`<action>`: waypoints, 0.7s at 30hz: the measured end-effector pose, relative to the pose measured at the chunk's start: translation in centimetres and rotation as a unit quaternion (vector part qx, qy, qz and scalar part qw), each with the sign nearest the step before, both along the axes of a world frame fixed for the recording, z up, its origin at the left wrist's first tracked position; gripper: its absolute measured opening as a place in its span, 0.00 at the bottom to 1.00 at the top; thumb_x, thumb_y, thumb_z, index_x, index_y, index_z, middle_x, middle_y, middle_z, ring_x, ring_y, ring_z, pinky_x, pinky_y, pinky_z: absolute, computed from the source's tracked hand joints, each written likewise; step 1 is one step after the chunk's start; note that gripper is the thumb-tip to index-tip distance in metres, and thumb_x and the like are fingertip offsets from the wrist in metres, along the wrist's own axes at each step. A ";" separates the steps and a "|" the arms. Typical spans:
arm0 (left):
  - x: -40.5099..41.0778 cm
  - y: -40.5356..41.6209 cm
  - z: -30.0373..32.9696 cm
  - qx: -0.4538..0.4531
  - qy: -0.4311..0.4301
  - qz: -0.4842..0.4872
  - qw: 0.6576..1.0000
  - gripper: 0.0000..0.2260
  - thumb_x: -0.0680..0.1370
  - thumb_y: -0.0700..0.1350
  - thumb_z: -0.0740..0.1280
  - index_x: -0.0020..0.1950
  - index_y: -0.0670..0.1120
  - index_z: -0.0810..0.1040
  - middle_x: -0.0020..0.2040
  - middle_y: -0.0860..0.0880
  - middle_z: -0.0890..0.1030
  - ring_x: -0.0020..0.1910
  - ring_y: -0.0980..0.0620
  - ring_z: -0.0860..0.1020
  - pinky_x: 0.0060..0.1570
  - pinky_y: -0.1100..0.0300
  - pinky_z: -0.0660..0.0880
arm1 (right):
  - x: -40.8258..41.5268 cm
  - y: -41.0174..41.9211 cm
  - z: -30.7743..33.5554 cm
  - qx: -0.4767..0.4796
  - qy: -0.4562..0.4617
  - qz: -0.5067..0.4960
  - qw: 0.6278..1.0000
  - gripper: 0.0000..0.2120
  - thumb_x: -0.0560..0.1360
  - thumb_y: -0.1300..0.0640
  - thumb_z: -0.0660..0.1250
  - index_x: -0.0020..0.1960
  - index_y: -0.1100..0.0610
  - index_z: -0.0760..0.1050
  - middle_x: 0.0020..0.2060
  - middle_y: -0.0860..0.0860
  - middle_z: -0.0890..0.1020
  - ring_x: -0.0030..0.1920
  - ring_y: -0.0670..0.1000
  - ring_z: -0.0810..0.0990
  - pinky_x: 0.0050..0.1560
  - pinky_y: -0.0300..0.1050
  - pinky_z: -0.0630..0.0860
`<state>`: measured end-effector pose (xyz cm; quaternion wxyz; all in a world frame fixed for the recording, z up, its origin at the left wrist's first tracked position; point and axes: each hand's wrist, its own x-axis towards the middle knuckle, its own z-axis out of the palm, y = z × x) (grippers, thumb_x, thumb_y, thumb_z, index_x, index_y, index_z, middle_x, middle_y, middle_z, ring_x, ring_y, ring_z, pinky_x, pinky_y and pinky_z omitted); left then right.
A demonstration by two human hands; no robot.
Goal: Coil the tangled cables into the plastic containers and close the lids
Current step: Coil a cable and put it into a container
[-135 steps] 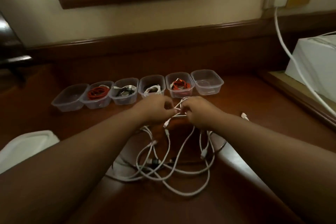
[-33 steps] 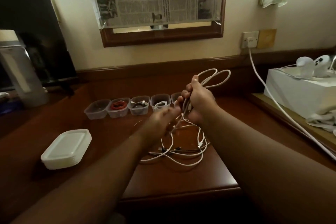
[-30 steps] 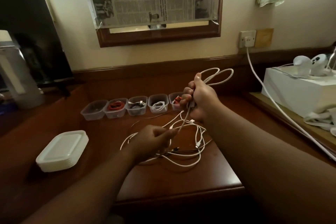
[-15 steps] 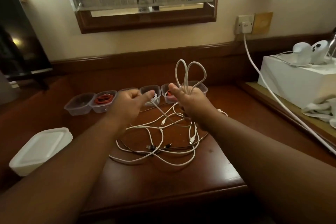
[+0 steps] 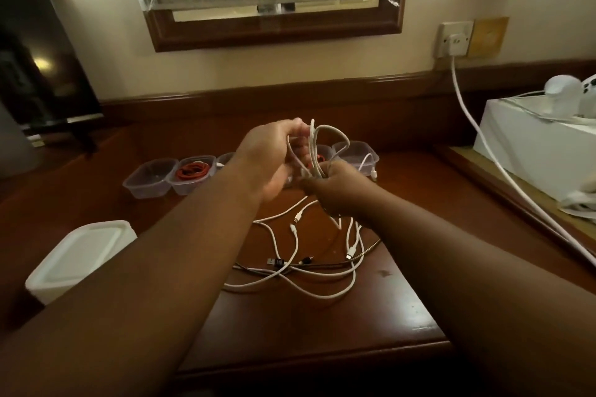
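Head view: we find both hands raised at centre above the worktop [image 5: 322, 325]. The right hand [image 5: 335, 184] has its fingers curled tight round the base of white cable loops [image 5: 317, 145]; the left hand [image 5: 274, 155] has its fingers curled on the loops at their 9 o'clock side. Plastic containers [image 5: 151, 179] line 12 o'clock, partly hidden by the hands. Stacked lids [image 5: 80, 255] sit at 8 o'clock. The tangled cables [image 5: 306, 264] lie below the fingers at 6 o'clock.

1. Both forearms are bare from the frame's lower edge to the wrists; no sleeve shows.
2. The left hand [image 5: 274, 161] wears no glove, ring or watch.
3. The right hand [image 5: 338, 185] is likewise bare, wrist unadorned.
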<state>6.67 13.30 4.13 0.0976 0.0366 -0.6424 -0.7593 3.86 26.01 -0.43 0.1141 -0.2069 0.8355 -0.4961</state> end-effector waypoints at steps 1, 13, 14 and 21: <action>0.2 -0.1 -0.1 -0.053 0.033 0.041 0.997 0.12 0.83 0.47 0.60 0.49 0.44 0.80 0.45 0.46 0.76 0.45 0.49 0.74 0.46 0.55 0.74 | 0.1 0.0 0.4 -0.028 0.005 -0.028 0.999 0.09 0.81 0.50 0.63 0.47 0.55 0.76 0.35 0.54 0.75 0.31 0.49 0.71 0.32 0.42 0.70; 1.6 1.8 -5.4 -0.346 0.034 -0.069 0.935 0.05 0.82 0.46 0.64 0.49 0.50 0.79 0.49 0.46 0.82 0.49 0.50 0.79 0.46 0.59 0.74 | 5.1 0.6 8.1 -0.423 0.008 -0.022 0.906 0.20 0.84 0.50 0.55 0.35 0.55 0.69 0.30 0.52 0.73 0.32 0.50 0.76 0.40 0.46 0.75; 1.5 1.6 -5.3 -0.344 0.024 -0.044 0.938 0.07 0.81 0.48 0.64 0.47 0.49 0.80 0.49 0.46 0.82 0.49 0.49 0.79 0.48 0.57 0.75 | 5.4 0.8 8.3 -0.456 -0.018 -0.007 0.890 0.20 0.84 0.50 0.55 0.36 0.56 0.69 0.29 0.52 0.72 0.30 0.51 0.75 0.38 0.46 0.75; 3.1 -1.0 -1.7 -0.358 0.035 0.034 0.932 0.12 0.77 0.41 0.71 0.36 0.46 0.71 0.32 0.48 0.74 0.26 0.59 0.74 0.27 0.66 0.70 | 4.9 3.0 5.5 -0.203 0.212 -0.112 0.949 0.17 0.83 0.52 0.60 0.36 0.54 0.68 0.25 0.47 0.67 0.25 0.46 0.65 0.28 0.44 0.64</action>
